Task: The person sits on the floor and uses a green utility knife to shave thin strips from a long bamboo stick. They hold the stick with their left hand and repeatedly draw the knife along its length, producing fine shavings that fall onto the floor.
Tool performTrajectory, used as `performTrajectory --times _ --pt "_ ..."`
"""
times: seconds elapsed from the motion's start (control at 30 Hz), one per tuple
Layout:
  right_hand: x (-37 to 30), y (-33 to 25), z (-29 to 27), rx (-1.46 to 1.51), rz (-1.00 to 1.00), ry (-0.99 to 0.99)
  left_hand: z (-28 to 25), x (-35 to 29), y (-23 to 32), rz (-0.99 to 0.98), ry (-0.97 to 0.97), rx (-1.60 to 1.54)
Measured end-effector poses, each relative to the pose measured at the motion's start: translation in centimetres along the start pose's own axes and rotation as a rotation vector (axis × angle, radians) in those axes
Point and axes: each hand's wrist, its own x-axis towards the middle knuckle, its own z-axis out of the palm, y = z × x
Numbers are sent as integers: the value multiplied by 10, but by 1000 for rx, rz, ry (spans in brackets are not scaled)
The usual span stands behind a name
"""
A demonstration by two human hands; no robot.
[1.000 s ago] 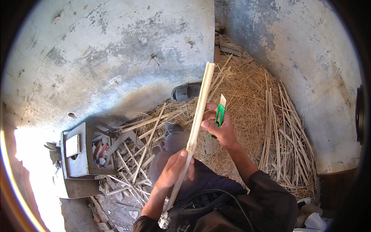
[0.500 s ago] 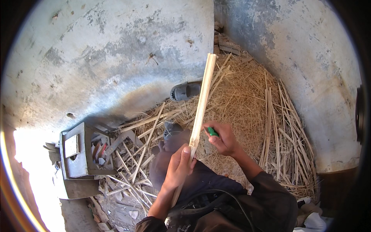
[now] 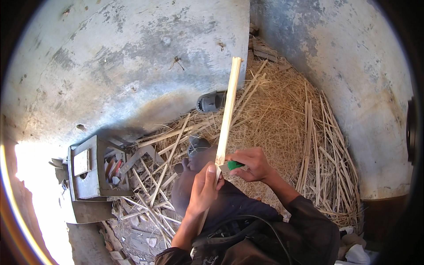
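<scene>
A pale split bamboo strip (image 3: 228,110) stands tilted in front of me, its far end pointing toward the wall. My left hand (image 3: 204,187) is wrapped round it low down, thumb on top. From the right, my right hand (image 3: 251,164) grips a green-handled knife (image 3: 236,164). Its short metal blade rests against the strip just above my left thumb. The fingers of my right hand partly hide the handle. Below both hands lie my dark-clothed leg and a bare foot (image 3: 187,165).
Dry shavings (image 3: 274,115) cover the floor, with several thin strips (image 3: 333,163) piled along the right wall. A grey shoe (image 3: 211,102) lies by the far wall. On the left stands a worn wooden box (image 3: 90,168) holding odds and ends, with loose sticks (image 3: 165,163) beside it.
My right hand has moved left and slightly down, bringing the knife blade onto the strip. The strip's upper end has shifted a little left; my left hand keeps its hold.
</scene>
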Motion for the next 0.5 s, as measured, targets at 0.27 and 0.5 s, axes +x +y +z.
performTrajectory --times 0.27,0.5 --pt "8 -5 -2 -19 19 -39 -2 5 -9 335 -57 165" --pt "10 -3 1 -22 63 -51 2 4 -12 153 41 359"
